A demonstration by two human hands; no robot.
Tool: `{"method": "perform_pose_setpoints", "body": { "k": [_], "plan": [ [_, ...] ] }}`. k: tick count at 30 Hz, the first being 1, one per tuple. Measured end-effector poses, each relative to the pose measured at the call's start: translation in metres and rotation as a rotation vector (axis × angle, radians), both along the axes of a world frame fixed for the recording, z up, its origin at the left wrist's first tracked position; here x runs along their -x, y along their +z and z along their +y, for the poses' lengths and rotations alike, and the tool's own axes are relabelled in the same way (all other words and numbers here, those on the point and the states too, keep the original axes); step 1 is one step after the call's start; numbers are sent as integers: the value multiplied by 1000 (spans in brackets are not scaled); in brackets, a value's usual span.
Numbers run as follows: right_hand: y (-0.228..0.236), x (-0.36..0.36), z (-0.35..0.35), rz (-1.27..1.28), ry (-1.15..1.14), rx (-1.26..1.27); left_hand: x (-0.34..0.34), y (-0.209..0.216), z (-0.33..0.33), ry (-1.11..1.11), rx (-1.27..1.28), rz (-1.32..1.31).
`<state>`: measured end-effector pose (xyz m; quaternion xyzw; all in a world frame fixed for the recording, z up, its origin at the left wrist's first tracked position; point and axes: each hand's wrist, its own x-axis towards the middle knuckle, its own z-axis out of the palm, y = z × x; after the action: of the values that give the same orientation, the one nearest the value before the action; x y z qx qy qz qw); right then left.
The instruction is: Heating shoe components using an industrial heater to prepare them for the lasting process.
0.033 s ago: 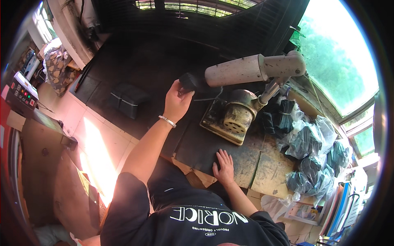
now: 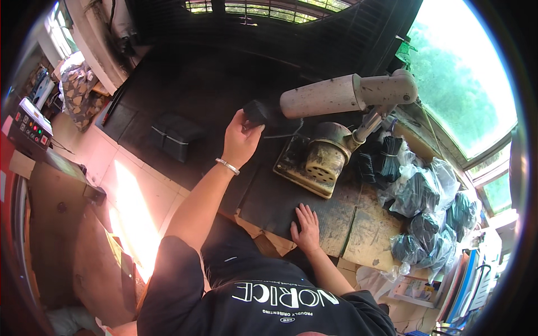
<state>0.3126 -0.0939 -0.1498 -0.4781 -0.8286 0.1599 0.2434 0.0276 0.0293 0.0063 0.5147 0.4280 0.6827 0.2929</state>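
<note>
1. Black block [image 2: 255, 113] is the thing in hand, raised over the dark tabletop [image 2: 266, 210] near mid-picture, just left of a grey cylinder's end.
2. At the far left, a control box [image 2: 33, 123] with small lit lamps stands beyond the table's edge, its buttons facing up and probably easy to read from the seat.
3. Next, a black bundle [image 2: 176, 137] lies on the table with a pale band around it; the band likely keeps its contents together.
4. The left hand [image 2: 244, 137] has its thumb and fingers closed around the block, perhaps to present it to the cylinder; some fingers are hidden.
5. The grey cylinder [image 2: 320, 96] lies nearly level on a jointed arm [image 2: 372, 120] above a grimy base [image 2: 325, 159], whose broad foot presumably steadies it. I cannot tell whether block and cylinder touch.
6. The right hand [image 2: 306, 231] rests palm down on the table, fingers slightly spread, holding nothing, seemingly for support.
7. At right, clear plastic bags [image 2: 420, 190] of dark bundles crowd together beside the window, apparently leaving the working area free.
</note>
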Motion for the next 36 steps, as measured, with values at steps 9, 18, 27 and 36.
{"method": "perform_pose_setpoints", "body": {
  "k": [9,18,27,36],
  "plan": [
    [-4,3,-8,-9,8,-17,18,3,-37,-3,-37,-34],
    [72,35,32,1094,213,774,23,-13,-95,-116,189,-52],
    [123,32,69,1188,482,959,2,-42,-107,-648,477,-546],
    [109,67,58,1398,139,762,-62,-66,-110,-629,275,-1082]
  ]
}}
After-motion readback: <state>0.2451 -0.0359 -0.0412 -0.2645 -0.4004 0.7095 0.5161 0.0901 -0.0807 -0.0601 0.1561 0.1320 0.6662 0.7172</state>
